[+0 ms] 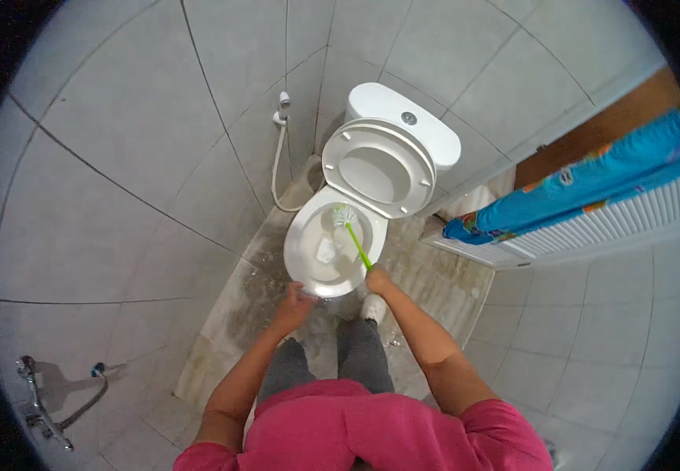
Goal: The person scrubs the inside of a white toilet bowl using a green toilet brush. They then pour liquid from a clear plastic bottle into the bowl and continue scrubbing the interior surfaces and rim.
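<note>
A: Layout, big to small?
B: White slatted panel (568, 238) well off to the right of the right hand (378, 281), patterned blue cloth (575, 180) hung over it. Toilet (379, 177) ahead of both hands, lid and seat up. Chrome tap (39, 419) on the wall, well left of the left hand (293, 308). White sprayer (283, 102) on the wall beyond the left hand.
A: Brush?
B: Lime handle, white bristles. Brush (358, 245) runs out from the right hand, head inside the back of the bowl (297, 243). Wall contact: can't tell.
A: Axis?
B: Slanted. Handle end at the right hand, bristles pointing away from the body and a bit left.
A: Labels?
B: Cloth has a multicolour print. Brush markings too small to tell.
A: Hands?
B: Right: fist closed round the handle. Left: loosely open, fingers at the bowl's front rim, nothing in grip; touching or just off it, can't tell.
</note>
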Action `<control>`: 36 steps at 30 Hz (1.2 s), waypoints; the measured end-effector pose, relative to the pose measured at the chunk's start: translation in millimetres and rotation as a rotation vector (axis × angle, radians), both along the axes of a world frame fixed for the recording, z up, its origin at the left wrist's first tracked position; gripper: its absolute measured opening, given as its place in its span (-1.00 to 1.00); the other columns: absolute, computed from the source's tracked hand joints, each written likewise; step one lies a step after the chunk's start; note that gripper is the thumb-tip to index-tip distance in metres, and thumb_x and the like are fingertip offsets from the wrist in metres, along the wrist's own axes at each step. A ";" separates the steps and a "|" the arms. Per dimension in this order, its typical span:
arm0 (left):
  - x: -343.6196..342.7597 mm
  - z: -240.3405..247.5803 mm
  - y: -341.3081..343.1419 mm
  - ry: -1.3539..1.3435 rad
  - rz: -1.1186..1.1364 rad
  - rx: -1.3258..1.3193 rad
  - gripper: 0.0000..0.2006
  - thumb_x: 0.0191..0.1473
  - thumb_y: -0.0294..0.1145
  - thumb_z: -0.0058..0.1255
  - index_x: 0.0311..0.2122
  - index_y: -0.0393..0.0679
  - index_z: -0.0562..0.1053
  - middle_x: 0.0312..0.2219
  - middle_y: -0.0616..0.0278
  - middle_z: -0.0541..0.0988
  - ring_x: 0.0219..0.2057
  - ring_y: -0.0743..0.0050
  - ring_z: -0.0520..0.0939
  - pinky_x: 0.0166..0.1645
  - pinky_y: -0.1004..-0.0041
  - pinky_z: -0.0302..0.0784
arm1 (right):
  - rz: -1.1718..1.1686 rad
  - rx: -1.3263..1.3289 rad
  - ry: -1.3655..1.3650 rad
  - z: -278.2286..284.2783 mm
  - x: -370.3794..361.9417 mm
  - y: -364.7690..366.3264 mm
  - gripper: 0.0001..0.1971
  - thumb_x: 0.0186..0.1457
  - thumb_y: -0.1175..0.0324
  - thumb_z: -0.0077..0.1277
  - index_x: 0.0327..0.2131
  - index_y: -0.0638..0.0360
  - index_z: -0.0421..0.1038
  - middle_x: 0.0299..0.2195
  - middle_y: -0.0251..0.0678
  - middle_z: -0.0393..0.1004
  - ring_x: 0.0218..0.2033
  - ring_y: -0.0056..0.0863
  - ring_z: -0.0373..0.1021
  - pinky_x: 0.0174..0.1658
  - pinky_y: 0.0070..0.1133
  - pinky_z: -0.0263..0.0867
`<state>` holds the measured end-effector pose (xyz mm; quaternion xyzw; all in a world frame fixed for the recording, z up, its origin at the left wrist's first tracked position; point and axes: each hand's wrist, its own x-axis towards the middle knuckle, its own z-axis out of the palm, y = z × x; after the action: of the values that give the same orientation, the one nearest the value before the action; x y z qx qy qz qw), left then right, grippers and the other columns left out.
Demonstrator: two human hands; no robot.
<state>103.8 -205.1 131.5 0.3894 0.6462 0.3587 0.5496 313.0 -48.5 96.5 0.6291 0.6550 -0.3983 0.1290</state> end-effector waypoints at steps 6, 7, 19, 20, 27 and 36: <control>4.0 -28.0 -7.4 0.041 0.372 0.078 -0.85 -0.05 -0.44 -0.20 -0.32 -0.19 0.20 -0.56 0.33 0.31 -0.57 0.63 0.31 -0.47 0.63 0.25 | 0.009 0.244 -0.295 -64.7 98.2 89.7 -0.65 -0.05 0.12 -0.29 -0.36 0.23 0.29 -0.37 -0.07 0.35 -0.32 -0.17 0.29 -0.26 -0.35 0.19; 12.4 -37.3 -14.0 -0.009 0.456 0.055 -0.86 -0.05 -0.46 -0.21 -0.33 -0.18 0.20 -0.57 0.35 0.30 -0.57 0.64 0.31 -0.47 0.64 0.25 | 0.045 0.207 -0.301 -64.0 103.2 94.8 -0.63 -0.04 0.10 -0.30 -0.36 0.23 0.29 -0.37 -0.07 0.35 -0.31 -0.17 0.29 -0.26 -0.35 0.18; 128.9 -44.3 13.6 -0.214 0.655 -0.192 -0.89 -0.05 -0.48 -0.23 -0.34 -0.19 0.23 -0.54 0.35 0.33 -0.53 0.66 0.33 -0.42 0.64 0.25 | 0.268 0.168 -0.035 -161.4 51.7 168.6 -0.60 0.00 0.12 -0.40 -0.46 0.25 0.35 -0.47 -0.04 0.36 -0.42 -0.11 0.30 -0.39 -0.33 0.23; 131.6 -41.4 15.9 -0.217 0.666 -0.190 -0.89 -0.05 -0.49 -0.23 -0.34 -0.20 0.23 -0.54 0.34 0.33 -0.52 0.66 0.33 -0.41 0.64 0.26 | 0.323 0.187 -0.071 -163.7 89.5 157.8 -0.60 0.00 0.12 -0.39 -0.43 0.24 0.35 -0.48 -0.02 0.36 -0.42 -0.11 0.31 -0.39 -0.34 0.22; 130.9 -52.6 3.2 -0.184 0.737 -0.151 -0.90 -0.06 -0.52 -0.25 -0.36 -0.20 0.23 -0.54 0.33 0.34 -0.50 0.64 0.34 -0.36 0.63 0.27 | 0.521 0.289 -0.029 -204.5 129.2 136.3 -0.65 0.01 0.18 -0.37 -0.35 0.27 0.30 -0.57 -0.02 0.35 -0.51 -0.16 0.32 -0.39 -0.39 0.24; 122.6 -50.8 7.0 -0.163 0.804 -0.099 -0.90 -0.07 -0.49 -0.20 -0.37 -0.19 0.25 -0.56 0.37 0.33 -0.53 0.68 0.34 -0.42 0.65 0.25 | 0.739 0.308 -0.148 -181.3 165.2 130.2 -0.69 0.00 0.26 -0.39 -0.33 0.24 0.29 -0.64 -0.04 0.34 -0.57 -0.19 0.32 -0.48 -0.33 0.23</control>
<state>226.5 -198.1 80.7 0.0494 0.7176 0.5429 0.4334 478.2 81.7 -84.8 0.3904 0.8778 -0.1762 0.2145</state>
